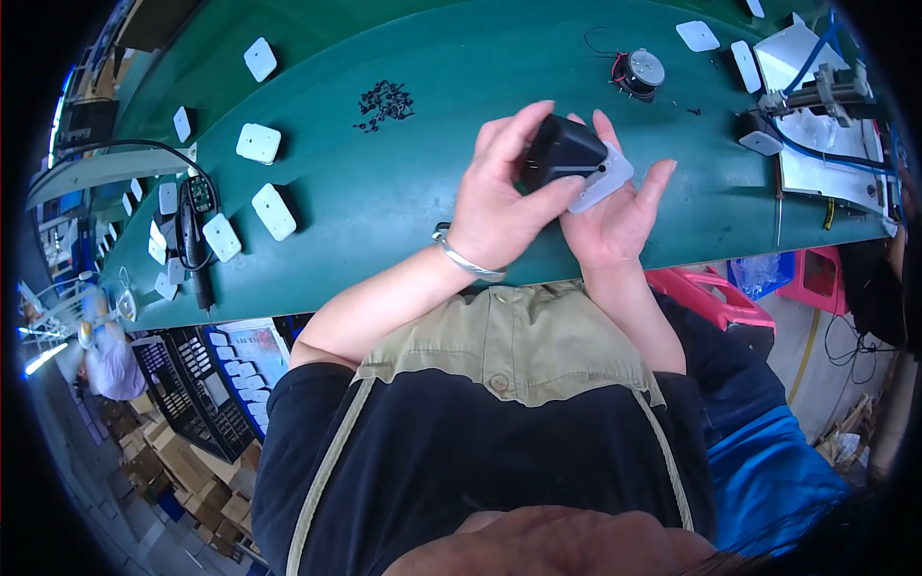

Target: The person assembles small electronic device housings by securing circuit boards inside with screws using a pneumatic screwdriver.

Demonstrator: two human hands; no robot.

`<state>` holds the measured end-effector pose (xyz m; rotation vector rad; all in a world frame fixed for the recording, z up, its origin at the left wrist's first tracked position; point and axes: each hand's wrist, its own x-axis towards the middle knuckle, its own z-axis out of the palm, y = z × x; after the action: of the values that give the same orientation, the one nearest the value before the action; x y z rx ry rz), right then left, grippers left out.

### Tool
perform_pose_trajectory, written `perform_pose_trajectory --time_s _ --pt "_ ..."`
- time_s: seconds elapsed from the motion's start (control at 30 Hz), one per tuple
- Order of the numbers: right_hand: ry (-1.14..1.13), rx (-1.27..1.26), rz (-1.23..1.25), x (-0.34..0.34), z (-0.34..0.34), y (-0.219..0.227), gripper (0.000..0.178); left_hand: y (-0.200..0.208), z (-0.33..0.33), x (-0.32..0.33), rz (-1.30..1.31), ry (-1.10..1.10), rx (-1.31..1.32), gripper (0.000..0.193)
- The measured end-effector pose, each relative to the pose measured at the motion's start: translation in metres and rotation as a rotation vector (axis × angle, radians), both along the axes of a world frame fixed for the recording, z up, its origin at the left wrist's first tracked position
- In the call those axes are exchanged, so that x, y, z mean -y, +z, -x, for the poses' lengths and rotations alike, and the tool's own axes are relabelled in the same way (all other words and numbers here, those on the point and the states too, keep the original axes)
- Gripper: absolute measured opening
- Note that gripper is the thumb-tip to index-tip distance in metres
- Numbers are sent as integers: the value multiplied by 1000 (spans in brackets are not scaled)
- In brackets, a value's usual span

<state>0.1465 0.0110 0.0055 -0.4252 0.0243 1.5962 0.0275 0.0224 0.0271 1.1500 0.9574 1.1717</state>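
My left hand [499, 192], with a silver bracelet on its wrist, grips a black plastic housing [562, 152] above the table. Its thumb lies across the near side, by a pale, rounded-corner plate [605, 180] at the housing's end. A small dark hole shows in that plate. My right hand [613, 226] is palm up beneath the plate and housing, thumb spread away to the right, fingertips showing beyond the housing. Part of its fingers is hidden behind the piece. A pile of small black screws [384, 104] lies farther off to the left.
Several white-faced blocks [275, 212] stand on the green table [384, 192] at left, near a power screwdriver [197, 250] with a cable. A round motor-like part [642, 72] with wires lies at far right. A metal fixture [816, 101] with blue tubes occupies the right end. Pink stools [711, 298] stand below.
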Motion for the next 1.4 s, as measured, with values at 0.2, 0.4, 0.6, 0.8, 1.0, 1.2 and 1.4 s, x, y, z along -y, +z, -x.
perform_pose_trajectory --time_s 0.2,0.4,0.6,0.8,1.0,1.2,1.4 --pt "22 167 41 2 5 6 82 2 -11 1 -329 -43 -489 64" --pt "38 219 38 4 5 9 85 -2 -15 1 -350 -62 -513 61" --pt "20 231 27 5 2 4 85 -8 -16 1 -290 -76 -542 64" --pt "11 311 -12 6 -3 6 84 11 -10 -7 -361 -152 -752 68" --pt "89 440 -16 5 -2 4 79 19 -3 -7 -426 -229 -892 66" --pt "251 726 -313 8 -7 3 55 -5 10 -8 -206 -239 -297 54" --pt "253 1150 -431 16 -4 -1 60 -1 20 -1 189 -319 29 50"
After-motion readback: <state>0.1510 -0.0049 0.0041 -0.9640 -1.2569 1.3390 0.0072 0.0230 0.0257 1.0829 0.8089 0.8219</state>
